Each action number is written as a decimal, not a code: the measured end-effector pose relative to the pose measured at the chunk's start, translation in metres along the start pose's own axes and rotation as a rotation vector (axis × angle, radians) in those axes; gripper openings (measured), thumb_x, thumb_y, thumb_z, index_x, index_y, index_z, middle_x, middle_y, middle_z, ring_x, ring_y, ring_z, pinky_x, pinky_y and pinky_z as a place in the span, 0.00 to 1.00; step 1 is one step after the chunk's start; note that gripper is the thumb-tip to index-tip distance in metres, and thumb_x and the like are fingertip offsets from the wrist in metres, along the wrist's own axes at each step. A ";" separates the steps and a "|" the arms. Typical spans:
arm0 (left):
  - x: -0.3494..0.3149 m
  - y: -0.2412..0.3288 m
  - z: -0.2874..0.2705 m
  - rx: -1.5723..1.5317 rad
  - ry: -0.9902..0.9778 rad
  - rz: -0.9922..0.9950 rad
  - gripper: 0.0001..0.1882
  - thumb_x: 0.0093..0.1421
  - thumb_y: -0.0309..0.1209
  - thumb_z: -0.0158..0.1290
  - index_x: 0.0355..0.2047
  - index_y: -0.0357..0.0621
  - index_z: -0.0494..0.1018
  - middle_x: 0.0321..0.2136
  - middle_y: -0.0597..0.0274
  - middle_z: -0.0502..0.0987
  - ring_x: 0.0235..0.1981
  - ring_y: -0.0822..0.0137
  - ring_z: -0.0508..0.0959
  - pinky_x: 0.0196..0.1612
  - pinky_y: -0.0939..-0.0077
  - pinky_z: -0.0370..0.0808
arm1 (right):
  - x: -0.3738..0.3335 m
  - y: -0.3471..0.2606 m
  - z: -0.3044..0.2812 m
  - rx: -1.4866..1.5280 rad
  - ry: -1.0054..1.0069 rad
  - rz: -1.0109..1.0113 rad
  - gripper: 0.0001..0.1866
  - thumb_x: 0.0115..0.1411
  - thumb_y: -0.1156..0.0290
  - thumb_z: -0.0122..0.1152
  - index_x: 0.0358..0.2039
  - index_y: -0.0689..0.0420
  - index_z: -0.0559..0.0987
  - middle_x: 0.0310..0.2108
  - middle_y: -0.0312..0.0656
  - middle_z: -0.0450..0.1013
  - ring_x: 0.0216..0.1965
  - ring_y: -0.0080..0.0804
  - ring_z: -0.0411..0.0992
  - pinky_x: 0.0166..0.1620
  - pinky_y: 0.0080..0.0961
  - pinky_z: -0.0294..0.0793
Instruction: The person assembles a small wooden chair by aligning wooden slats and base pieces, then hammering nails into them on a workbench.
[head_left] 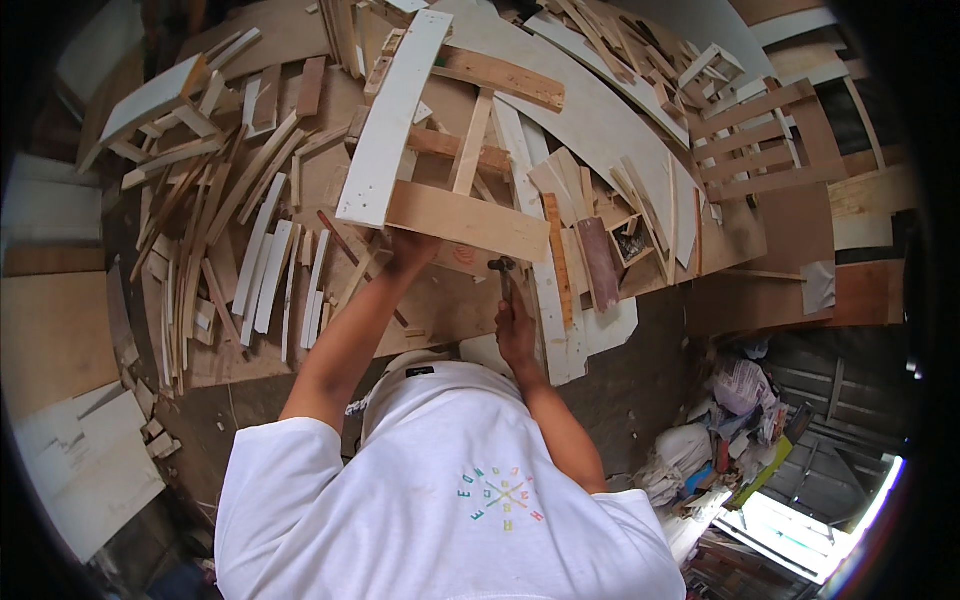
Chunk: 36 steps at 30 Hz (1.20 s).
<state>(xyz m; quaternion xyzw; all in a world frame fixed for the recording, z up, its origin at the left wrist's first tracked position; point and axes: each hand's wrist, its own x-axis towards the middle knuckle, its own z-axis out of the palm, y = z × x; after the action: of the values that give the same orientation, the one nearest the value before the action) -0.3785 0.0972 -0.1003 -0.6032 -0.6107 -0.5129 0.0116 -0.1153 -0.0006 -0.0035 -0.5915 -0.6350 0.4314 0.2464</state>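
Observation:
My right hand (516,332) is closed around the handle of a hammer (503,266), its dark head raised at the near side of a wooden frame. The frame has a long white-faced board (395,120) on its left and a pale plywood board (468,221) across the near end. Brown wooden crosspieces (500,76) join it farther back. At the near left corner, my left hand (414,247) reaches against the underside of the plywood board. The board hides its fingers, so their grip does not show.
The worktable (235,365) carries loose wood strips (265,280) on the left. Right of the frame lie a brown block (597,262), a yellowish strip (557,250) and a small open wooden box (631,240). A slatted wooden piece (760,140) is farther right. Bagged items (690,455) sit lower right.

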 end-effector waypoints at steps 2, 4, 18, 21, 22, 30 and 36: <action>-0.003 -0.009 0.009 0.094 -0.008 0.047 0.21 0.58 0.38 0.64 0.51 0.47 0.78 0.48 0.53 0.80 0.50 0.47 0.79 0.53 0.53 0.74 | 0.001 -0.003 -0.006 0.006 -0.019 -0.021 0.28 0.76 0.59 0.47 0.73 0.51 0.62 0.21 0.41 0.71 0.21 0.30 0.71 0.28 0.33 0.72; -0.007 -0.023 0.015 0.215 -0.029 0.085 0.20 0.58 0.38 0.64 0.50 0.48 0.78 0.47 0.54 0.80 0.50 0.48 0.79 0.52 0.53 0.74 | 0.002 0.000 -0.007 0.034 -0.010 -0.041 0.29 0.75 0.59 0.48 0.74 0.52 0.61 0.20 0.37 0.70 0.19 0.25 0.68 0.25 0.28 0.70; -0.006 -0.020 0.003 0.287 -0.199 0.056 0.19 0.60 0.38 0.62 0.50 0.45 0.79 0.46 0.48 0.81 0.50 0.41 0.78 0.55 0.47 0.72 | -0.024 0.007 -0.026 0.079 -0.068 0.069 0.29 0.74 0.62 0.50 0.73 0.53 0.62 0.22 0.41 0.72 0.23 0.29 0.72 0.30 0.31 0.72; -0.009 -0.020 -0.004 0.328 -0.214 0.071 0.20 0.61 0.38 0.61 0.52 0.43 0.78 0.48 0.46 0.80 0.52 0.40 0.77 0.56 0.45 0.71 | -0.028 0.013 -0.039 0.100 -0.061 -0.035 0.30 0.75 0.59 0.50 0.72 0.56 0.63 0.20 0.33 0.70 0.19 0.20 0.67 0.25 0.25 0.68; -0.009 -0.009 -0.007 0.286 -0.207 0.053 0.20 0.61 0.36 0.61 0.52 0.43 0.78 0.48 0.46 0.79 0.52 0.40 0.77 0.55 0.45 0.71 | -0.030 0.021 -0.043 0.131 -0.038 -0.039 0.29 0.74 0.59 0.50 0.71 0.56 0.65 0.20 0.32 0.70 0.20 0.20 0.66 0.25 0.25 0.68; -0.023 0.185 -0.003 0.001 -0.350 -0.264 0.16 0.62 0.34 0.62 0.48 0.41 0.79 0.45 0.47 0.80 0.51 0.43 0.76 0.57 0.52 0.72 | -0.009 0.037 -0.120 0.259 0.210 0.116 0.17 0.70 0.58 0.59 0.40 0.62 0.76 0.20 0.36 0.70 0.23 0.24 0.68 0.28 0.29 0.68; -0.042 0.277 0.063 -0.162 -0.473 -0.370 0.14 0.60 0.30 0.64 0.45 0.41 0.80 0.43 0.49 0.81 0.49 0.47 0.78 0.53 0.56 0.75 | 0.072 0.081 -0.188 -0.010 0.405 -0.119 0.14 0.66 0.63 0.66 0.34 0.60 0.73 0.24 0.39 0.73 0.25 0.32 0.70 0.32 0.34 0.70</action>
<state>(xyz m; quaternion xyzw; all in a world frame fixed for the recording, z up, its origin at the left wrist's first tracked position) -0.1216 0.0369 0.0128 -0.5833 -0.6531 -0.3986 -0.2726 0.0700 0.1112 0.0095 -0.6288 -0.6086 0.2852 0.3910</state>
